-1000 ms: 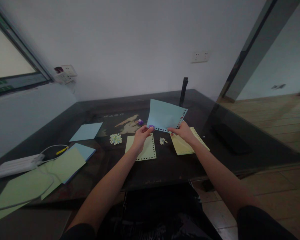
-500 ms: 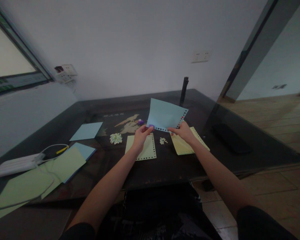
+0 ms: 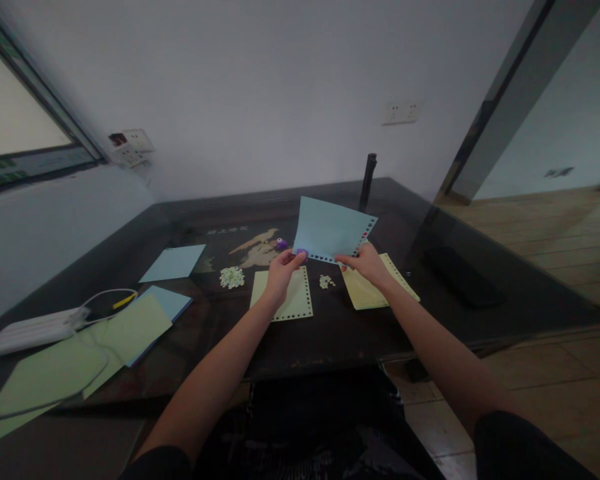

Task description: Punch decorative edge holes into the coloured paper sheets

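Note:
My left hand (image 3: 281, 275) is closed round a small purple paper punch (image 3: 301, 253), set at the lower left corner of a light blue paper sheet (image 3: 327, 227). My right hand (image 3: 366, 264) pinches the sheet's lower right part between thumb and fingers. Small holes run along the sheet's lower and right edges. The sheet is held tilted above the table. Just beyond my left hand lies another small purple object (image 3: 281, 244). Under my left wrist is a pale yellow-green sheet (image 3: 293, 300) with punched edges. Below my right hand lie yellow punched sheets (image 3: 363, 290).
Paper cut-outs form a larger pile (image 3: 232, 277) and a smaller pile (image 3: 325, 282) on the dark table (image 3: 325, 347). At left are a blue sheet (image 3: 175, 262), green sheets (image 3: 125, 333) and a white power strip (image 3: 33, 331) with cables. A black upright post (image 3: 368, 180) stands behind.
Almost nothing differs. The purple punch and my left thumb have shifted very slightly at the sheet's corner; my right hand keeps its hold.

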`<move>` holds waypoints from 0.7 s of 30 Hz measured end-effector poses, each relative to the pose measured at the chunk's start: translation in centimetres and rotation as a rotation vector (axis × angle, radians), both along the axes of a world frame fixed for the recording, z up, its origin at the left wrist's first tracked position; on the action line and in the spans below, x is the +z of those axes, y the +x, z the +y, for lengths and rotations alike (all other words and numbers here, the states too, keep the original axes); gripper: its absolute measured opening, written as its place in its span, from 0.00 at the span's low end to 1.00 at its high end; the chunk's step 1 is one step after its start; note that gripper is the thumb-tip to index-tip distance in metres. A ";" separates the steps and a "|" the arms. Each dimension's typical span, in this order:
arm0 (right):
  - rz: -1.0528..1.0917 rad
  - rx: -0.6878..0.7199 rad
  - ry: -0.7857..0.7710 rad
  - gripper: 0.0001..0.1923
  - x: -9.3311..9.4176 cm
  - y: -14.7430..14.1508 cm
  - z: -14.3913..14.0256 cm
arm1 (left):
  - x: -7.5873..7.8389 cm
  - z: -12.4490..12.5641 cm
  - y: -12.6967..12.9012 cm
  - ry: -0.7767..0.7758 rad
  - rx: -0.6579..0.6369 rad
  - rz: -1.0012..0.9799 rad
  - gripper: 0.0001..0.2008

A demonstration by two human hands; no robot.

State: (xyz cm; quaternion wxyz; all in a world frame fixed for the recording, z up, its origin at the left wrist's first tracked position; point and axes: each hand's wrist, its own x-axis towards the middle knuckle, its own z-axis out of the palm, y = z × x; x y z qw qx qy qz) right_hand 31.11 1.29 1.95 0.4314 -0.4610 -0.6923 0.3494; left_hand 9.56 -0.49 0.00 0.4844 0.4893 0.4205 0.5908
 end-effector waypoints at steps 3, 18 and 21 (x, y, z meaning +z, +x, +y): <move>0.006 -0.001 -0.002 0.11 0.2 -0.1 -0.1 | -0.1 0.1 0.0 0.002 0.007 0.008 0.14; 0.046 -0.003 -0.018 0.12 0.1 -0.1 -0.1 | -0.2 0.2 0.0 0.002 0.018 0.011 0.14; 0.049 0.001 -0.018 0.12 0.2 -0.2 -0.2 | -0.2 0.2 0.0 0.005 0.012 0.006 0.14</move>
